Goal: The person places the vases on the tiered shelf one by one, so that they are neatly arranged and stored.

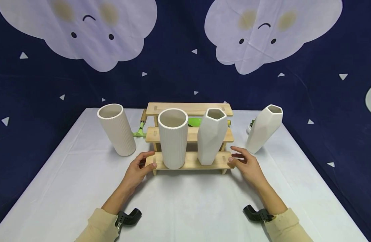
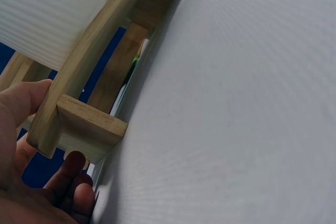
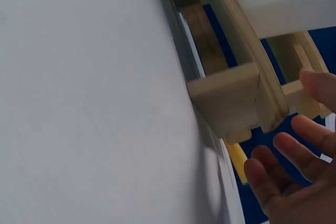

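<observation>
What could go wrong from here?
1. The ribbed vase stands close to the front edge of the lowest step; a jolt or tilt of the stand might tip it forward.
2. The left hand grips one end, while the right hand looks looser at the other, so any lift might be uneven.
3. The tall faceted vase beside the ribbed one could knock against it if either rocks.
</observation>
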Motion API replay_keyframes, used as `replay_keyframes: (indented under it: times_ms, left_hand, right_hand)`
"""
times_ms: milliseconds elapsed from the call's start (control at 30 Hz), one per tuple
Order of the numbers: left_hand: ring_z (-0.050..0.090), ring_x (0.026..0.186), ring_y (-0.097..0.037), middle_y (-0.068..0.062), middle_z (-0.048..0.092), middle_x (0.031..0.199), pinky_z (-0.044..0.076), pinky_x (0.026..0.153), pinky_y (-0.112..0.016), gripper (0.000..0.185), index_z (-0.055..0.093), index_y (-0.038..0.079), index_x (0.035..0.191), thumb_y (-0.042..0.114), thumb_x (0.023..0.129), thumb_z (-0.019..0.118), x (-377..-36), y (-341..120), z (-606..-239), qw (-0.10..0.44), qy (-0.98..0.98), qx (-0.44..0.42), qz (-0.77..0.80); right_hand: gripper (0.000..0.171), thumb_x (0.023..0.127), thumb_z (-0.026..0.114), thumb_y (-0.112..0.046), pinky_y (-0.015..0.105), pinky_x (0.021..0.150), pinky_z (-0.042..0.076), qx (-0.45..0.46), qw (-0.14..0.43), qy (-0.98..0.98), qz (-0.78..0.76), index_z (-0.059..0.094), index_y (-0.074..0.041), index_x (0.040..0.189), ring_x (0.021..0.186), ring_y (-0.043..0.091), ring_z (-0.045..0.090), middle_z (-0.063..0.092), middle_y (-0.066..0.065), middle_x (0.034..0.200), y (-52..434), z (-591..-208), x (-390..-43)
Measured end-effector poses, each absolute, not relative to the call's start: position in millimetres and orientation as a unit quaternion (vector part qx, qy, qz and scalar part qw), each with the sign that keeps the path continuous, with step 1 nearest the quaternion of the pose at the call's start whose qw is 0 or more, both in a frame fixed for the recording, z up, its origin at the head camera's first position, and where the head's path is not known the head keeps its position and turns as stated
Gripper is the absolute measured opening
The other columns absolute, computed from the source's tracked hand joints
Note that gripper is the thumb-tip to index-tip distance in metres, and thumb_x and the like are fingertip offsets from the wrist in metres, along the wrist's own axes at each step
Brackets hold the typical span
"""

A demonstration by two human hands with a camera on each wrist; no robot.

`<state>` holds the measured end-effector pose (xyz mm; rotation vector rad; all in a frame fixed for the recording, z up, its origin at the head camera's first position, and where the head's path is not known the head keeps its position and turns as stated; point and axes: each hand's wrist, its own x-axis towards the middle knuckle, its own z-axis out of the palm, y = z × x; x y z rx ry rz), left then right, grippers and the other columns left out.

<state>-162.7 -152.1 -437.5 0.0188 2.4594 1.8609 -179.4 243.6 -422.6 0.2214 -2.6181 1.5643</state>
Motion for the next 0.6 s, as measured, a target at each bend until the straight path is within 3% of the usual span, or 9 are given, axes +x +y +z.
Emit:
replay_keyframes:
  times_ms: [100,367,467,600]
  left_hand:
    - [0.045,0.094,-0.012,-0.010,0.053,0.113,0.040,0.077,-0.021,0.048,0.051,0.016,0.132,0.022,0.087,0.068,-163.2,-152.3,-437.7,0.027,0.796,0.008,0.605]
    - [0.047,0.093,-0.011,-0.009,0.054,0.113,0.041,0.076,-0.022,0.049,0.051,0.017,0.132,0.022,0.086,0.068,-163.6,-152.4,-438.9,0.027,0.794,0.004,0.608]
    - [0.047,0.093,-0.011,-0.010,0.054,0.113,0.041,0.076,-0.022,0.049,0.051,0.017,0.132,0.022,0.086,0.068,-163.6,-152.3,-439.2,0.028,0.792,0.006,0.610]
    - [0.047,0.093,-0.011,-0.010,0.054,0.114,0.041,0.077,-0.022,0.049,0.051,0.017,0.132,0.022,0.086,0.068,-163.6,-152.2,-438.8,0.028,0.791,0.006,0.611]
  right_hand:
    - [0.047,0.090,0.063,-0.023,0.014,0.080,0.047,0.068,0.052,-0.853,0.515,0.051,-0.007,0.133,0.095,-0.006,0.057,0.056,0.019,0.129,246.0,-420.2,-180.4]
    - [0.046,0.092,0.061,-0.024,0.011,0.081,0.045,0.055,0.063,-0.848,0.523,0.050,-0.008,0.134,0.097,-0.006,0.056,0.054,0.022,0.127,250.2,-411.2,-179.1]
    - [0.047,0.092,0.061,-0.024,0.010,0.082,0.044,0.051,0.070,-0.849,0.521,0.050,-0.008,0.134,0.097,-0.008,0.055,0.057,0.010,0.125,252.5,-408.3,-178.2]
    - [0.048,0.091,0.062,-0.027,0.009,0.082,0.043,0.043,0.081,-0.851,0.518,0.050,-0.008,0.134,0.098,-0.009,0.054,0.056,-0.015,0.115,256.3,-405.0,-178.2]
